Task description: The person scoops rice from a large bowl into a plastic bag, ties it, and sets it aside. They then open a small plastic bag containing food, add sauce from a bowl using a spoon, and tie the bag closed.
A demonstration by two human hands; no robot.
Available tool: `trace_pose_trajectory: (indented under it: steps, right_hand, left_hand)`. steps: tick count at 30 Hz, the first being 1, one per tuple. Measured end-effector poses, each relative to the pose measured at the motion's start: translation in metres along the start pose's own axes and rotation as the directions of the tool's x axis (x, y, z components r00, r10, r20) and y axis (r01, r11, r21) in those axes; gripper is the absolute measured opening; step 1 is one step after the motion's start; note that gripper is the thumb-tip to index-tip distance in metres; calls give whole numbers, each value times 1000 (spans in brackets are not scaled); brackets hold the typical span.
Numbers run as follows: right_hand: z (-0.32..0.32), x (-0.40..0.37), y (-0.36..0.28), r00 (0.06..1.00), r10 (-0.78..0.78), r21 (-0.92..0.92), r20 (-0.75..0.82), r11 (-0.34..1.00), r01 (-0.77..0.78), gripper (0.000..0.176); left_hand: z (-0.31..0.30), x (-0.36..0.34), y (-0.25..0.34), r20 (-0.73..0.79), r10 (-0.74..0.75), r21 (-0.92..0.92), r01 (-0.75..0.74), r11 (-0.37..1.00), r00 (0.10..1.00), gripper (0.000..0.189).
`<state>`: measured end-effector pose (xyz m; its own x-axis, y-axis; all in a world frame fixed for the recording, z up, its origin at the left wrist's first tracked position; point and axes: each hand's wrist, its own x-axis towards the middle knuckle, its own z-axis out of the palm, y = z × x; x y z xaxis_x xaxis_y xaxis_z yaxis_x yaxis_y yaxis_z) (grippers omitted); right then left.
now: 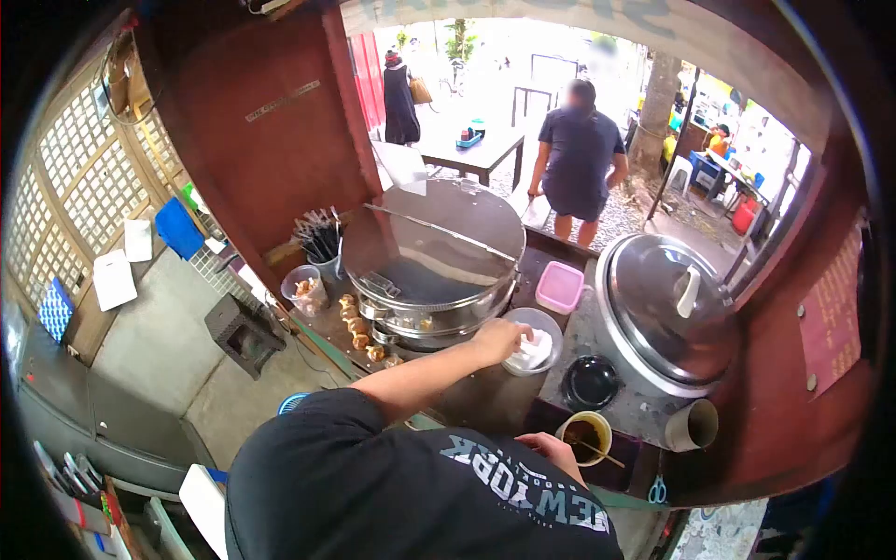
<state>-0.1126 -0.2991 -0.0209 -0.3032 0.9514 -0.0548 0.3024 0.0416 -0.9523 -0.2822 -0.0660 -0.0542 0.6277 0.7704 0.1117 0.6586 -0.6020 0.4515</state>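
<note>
My left hand reaches into a round clear tub, its fingers closed on something white, perhaps tissue or a thin bag. Low in the view, my right hand rests beside a yellowish tub of dark sauce with a stick in it; the shirt and the tub's edge hide most of its fingers. Between the two tubs sits a black bowl. A pink-lidded container stands behind the clear tub.
A large lidded steel steamer stands at left-centre, a big pot at right. Small round food pieces, a cup and skewers lie left. A grey cup and scissors are right. A person stands beyond the counter.
</note>
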Motion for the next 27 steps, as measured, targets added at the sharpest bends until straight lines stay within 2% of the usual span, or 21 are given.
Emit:
trace_pose_trajectory:
  steps: [4,10,13,16,19,27]
  right_hand:
    - [-7,-8,4,1000,-19,-35,-18,999,18,29]
    - [-15,-13,9,994,-104,-76,-25,992,102,28]
    - [-21,-17,10,993,-120,-99,-1,988,119,28]
    - [-26,-21,10,989,-148,-112,20,982,149,29]
    - [-30,-24,9,989,-142,-104,32,984,145,30]
    - [-37,-27,13,983,-165,-173,80,969,177,31]
  left_hand:
    - [-1,1,1,24,11,17,-11,1000,1000,22]
    - [13,3,-14,-113,92,55,-86,995,989,19]
    - [3,-2,-3,-83,28,61,-22,998,996,19]
    - [9,-5,-8,-159,114,144,-91,985,981,19]
    - [1,-10,1,-98,51,147,-37,989,994,21]
    - [-12,-19,14,-92,-16,179,33,983,996,22]
